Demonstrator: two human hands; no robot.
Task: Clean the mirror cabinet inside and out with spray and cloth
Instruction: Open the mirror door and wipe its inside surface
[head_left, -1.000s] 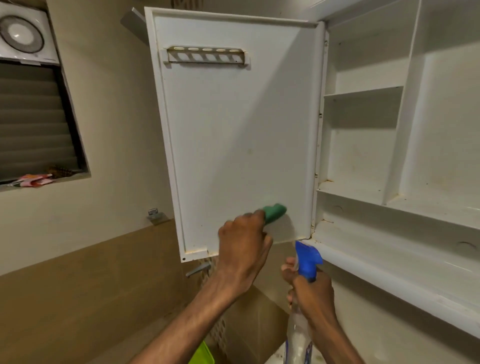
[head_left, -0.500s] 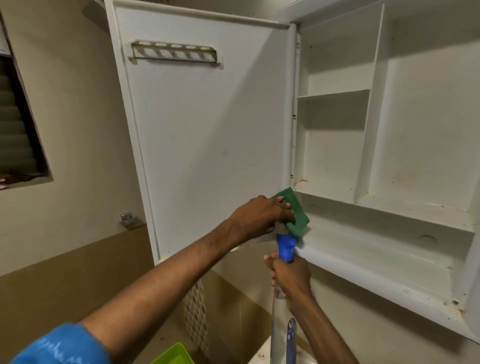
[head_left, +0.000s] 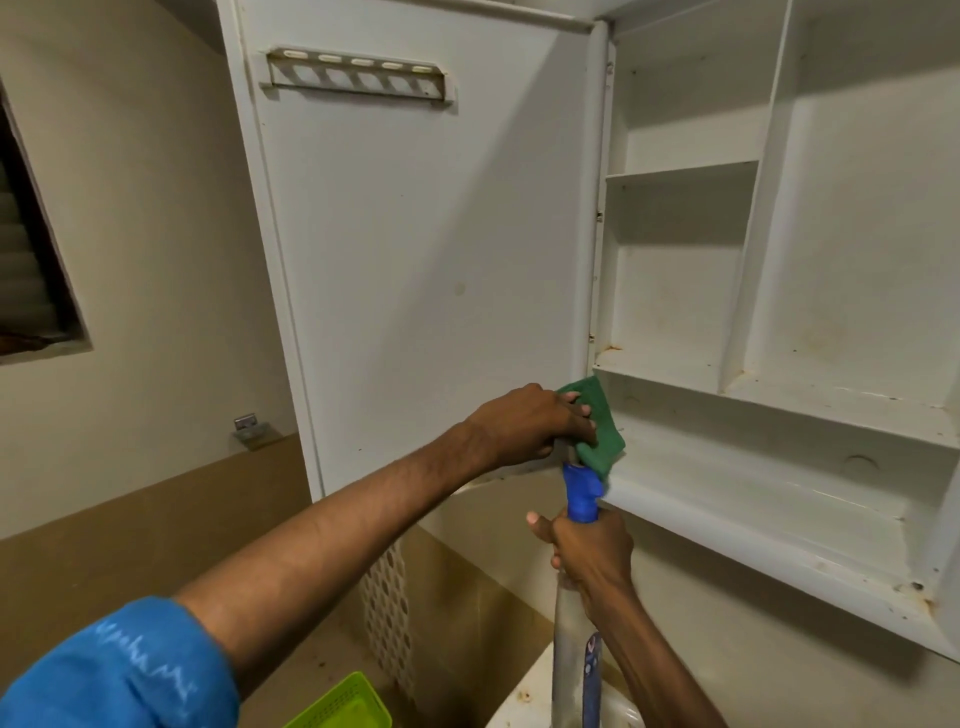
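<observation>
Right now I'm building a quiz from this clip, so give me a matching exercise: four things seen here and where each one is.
Things:
1. cloth
2. spray bottle
3. basket
4. slotted rack

Places:
A. top of the open door's inner face
B. in the right hand
C. bottom edge of the picture, below the left arm
D. under the left hand, at the cabinet's hinge side

Pairs: 1-D, 2-B, 3-C, 4-A

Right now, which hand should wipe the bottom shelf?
Probably the left hand: it presses the green cloth at the hinge corner beside that shelf. The right hand holds the spray bottle.
</observation>
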